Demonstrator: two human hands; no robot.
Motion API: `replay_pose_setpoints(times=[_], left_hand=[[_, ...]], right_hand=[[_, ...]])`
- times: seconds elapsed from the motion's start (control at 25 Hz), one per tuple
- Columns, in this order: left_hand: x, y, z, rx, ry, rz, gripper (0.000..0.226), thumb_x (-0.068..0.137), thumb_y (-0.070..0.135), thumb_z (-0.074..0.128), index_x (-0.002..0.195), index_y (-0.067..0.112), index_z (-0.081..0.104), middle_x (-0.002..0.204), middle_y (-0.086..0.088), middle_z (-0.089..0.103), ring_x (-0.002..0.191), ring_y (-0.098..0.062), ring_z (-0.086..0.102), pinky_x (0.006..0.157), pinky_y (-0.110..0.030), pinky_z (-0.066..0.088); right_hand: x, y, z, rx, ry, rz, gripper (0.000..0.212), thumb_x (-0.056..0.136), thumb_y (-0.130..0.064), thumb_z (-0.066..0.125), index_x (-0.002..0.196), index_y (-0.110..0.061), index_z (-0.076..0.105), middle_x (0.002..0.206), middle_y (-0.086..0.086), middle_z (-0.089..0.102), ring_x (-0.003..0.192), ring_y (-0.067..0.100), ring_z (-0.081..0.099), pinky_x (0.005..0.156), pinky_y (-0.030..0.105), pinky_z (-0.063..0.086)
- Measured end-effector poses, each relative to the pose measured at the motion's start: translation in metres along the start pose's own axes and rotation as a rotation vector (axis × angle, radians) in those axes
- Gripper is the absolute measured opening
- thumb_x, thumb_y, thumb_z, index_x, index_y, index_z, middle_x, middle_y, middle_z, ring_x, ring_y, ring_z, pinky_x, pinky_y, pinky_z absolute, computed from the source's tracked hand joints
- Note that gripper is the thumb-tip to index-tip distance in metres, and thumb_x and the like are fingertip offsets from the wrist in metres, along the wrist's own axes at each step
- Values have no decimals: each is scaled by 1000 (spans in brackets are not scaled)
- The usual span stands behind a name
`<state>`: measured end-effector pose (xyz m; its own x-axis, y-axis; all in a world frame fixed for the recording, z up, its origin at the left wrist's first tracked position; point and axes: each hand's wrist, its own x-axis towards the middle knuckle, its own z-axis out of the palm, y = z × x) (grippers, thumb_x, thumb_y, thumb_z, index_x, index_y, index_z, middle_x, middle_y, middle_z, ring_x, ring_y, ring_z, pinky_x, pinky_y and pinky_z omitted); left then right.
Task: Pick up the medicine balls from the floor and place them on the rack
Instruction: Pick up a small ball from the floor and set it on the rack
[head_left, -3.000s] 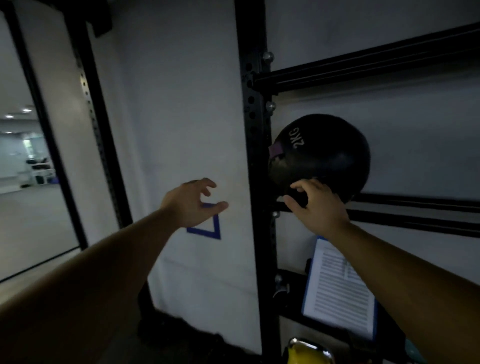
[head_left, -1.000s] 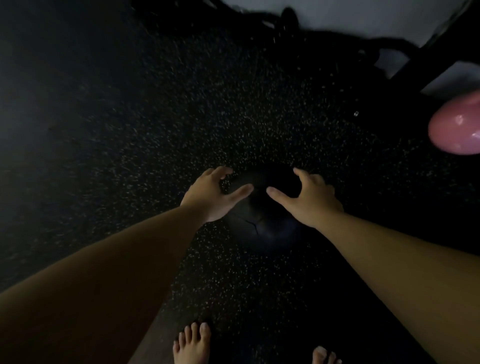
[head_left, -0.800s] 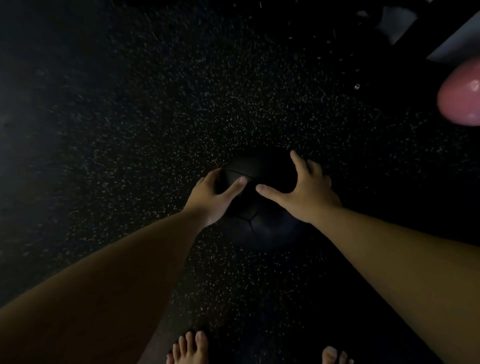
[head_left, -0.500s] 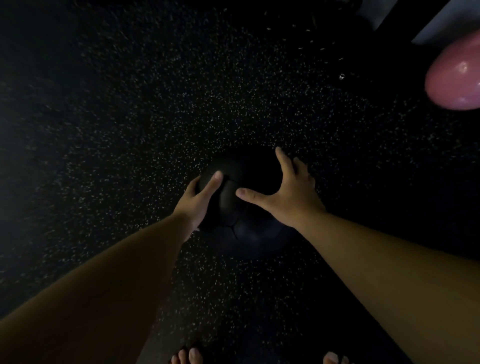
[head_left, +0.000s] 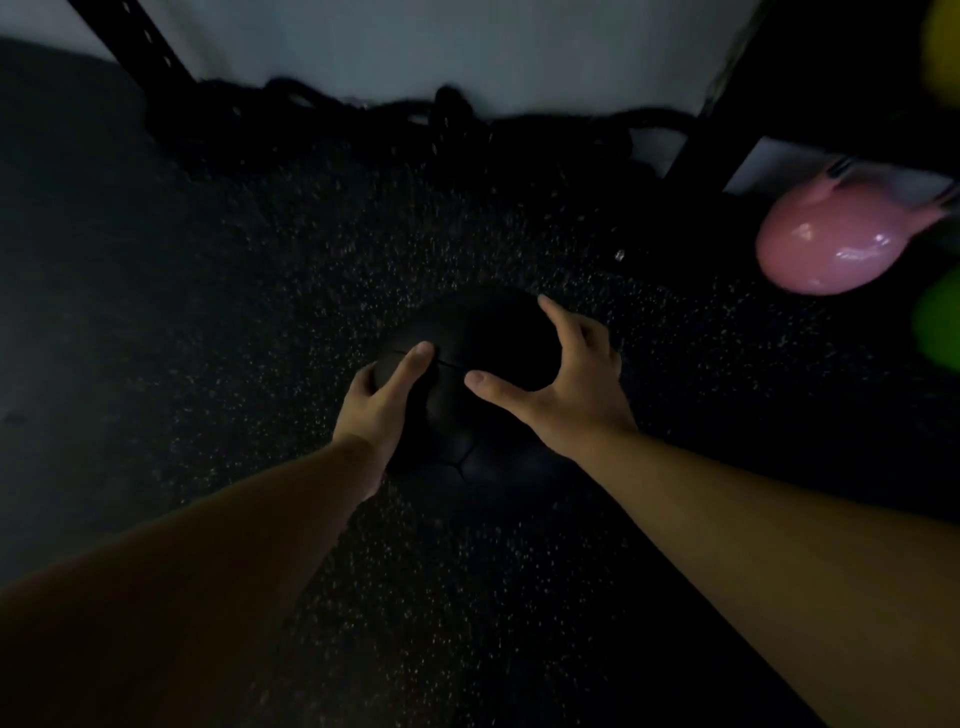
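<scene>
A black medicine ball (head_left: 478, 353) sits between my two hands over the dark speckled floor (head_left: 208, 338). My left hand (head_left: 382, 400) clasps its left side, thumb across the top seam. My right hand (head_left: 566, 384) wraps the right side with fingers spread over the top. Whether the ball still touches the floor cannot be told in the dim light. A black rack upright (head_left: 727, 98) rises at the top right.
A pink kettlebell (head_left: 836, 239) rests at the right by the rack base, with a green object (head_left: 940, 322) below it and a blurred yellow one (head_left: 943, 47) above. A coiled black rope (head_left: 447, 119) lies along the white wall (head_left: 467, 52). Another black upright (head_left: 135, 41) stands top left.
Three seconds ago my right hand was at a 2 kg ball on the rack. Since then both hands came down onto this floor ball and closed on its sides; the view has tilted up toward the wall.
</scene>
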<state>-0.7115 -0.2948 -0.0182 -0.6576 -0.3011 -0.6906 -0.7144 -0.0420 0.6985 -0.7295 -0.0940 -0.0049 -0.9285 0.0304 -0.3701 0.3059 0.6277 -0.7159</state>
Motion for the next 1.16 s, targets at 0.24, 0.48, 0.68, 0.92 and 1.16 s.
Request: replay_pose_setpoints(times=[0.24,0.48,0.68,0.92,1.16], left_hand=[[-108,216,-6,5,-12,311,117,41,94,77,139,32,63,127,-4,73,110,-29,72,99,-52,59],[-292,443,-7,8,-86,618,105,44,94,75,128,31,68,116,-2,77,103,-28,75,96,-49,61],[-471,591,-5,93,-237,898,72,50,89,77,105,43,68,110,8,77,104,-19,74,98,-44,59],[-668,683,42,76,-415,1143,96,57,86,78,136,34,65,125,6,73,114,-22,70,101,-42,57],[-815,694,119,21,-612,1227,73,64,77,83,125,42,65,115,10,71,106,-18,70,94,-33,57]], right_hand=[[-27,-167,-168,75,192,-177,121,55,-90,69,159,-51,20,167,-4,19,152,32,21,115,60,37],[-113,-341,-366,172,458,-340,127,49,-93,63,160,-48,22,165,2,23,150,33,29,118,55,37],[-218,-443,-519,267,692,-424,127,48,-91,66,160,-47,25,165,9,26,150,40,31,120,57,34],[-365,-492,-682,276,963,-523,126,52,-89,68,161,-43,25,164,6,27,150,36,32,120,53,35],[-483,-467,-805,192,1142,-546,127,54,-90,68,162,-41,24,164,5,27,151,36,31,119,54,36]])
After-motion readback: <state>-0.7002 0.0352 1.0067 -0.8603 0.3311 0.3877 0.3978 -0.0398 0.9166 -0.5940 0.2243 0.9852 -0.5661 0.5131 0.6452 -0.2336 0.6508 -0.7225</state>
